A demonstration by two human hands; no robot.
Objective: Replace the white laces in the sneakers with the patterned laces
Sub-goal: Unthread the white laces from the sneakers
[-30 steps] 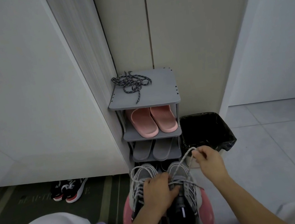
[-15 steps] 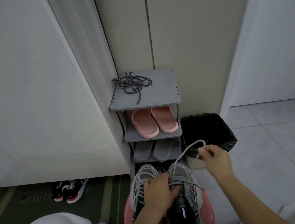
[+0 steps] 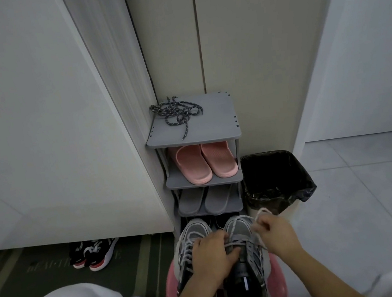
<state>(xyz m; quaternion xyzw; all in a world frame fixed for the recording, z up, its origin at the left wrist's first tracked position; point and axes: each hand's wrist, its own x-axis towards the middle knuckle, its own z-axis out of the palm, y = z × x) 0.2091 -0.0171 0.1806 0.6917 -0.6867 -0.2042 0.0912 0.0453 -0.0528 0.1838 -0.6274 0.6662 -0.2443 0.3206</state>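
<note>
left hand (image 3: 212,254): curled over sneakers (image 3: 194,227), gripped at the lacing
right hand (image 3: 276,234): white lace (image 3: 261,210) pinched, loop held up beside the toe
sneakers: set side by side on pink stool (image 3: 170,288), toes toward shoe rack (image 3: 214,125)
patterned laces (image 3: 176,113): piled on rack's top shelf, well apart from hands

The 2 grey sneakers (image 3: 239,229) sit side by side, soles down, toes pointing away; both are threaded with white laces (image 3: 187,249); on the right-side one a loose end loops upward, pinched by the right hand (image 3: 274,230); the left hand (image 3: 212,254) grips its throat; the patterned laces (image 3: 176,113), dark with pale flecks, lie tangled on a grey shelf top (image 3: 216,120).
</note>
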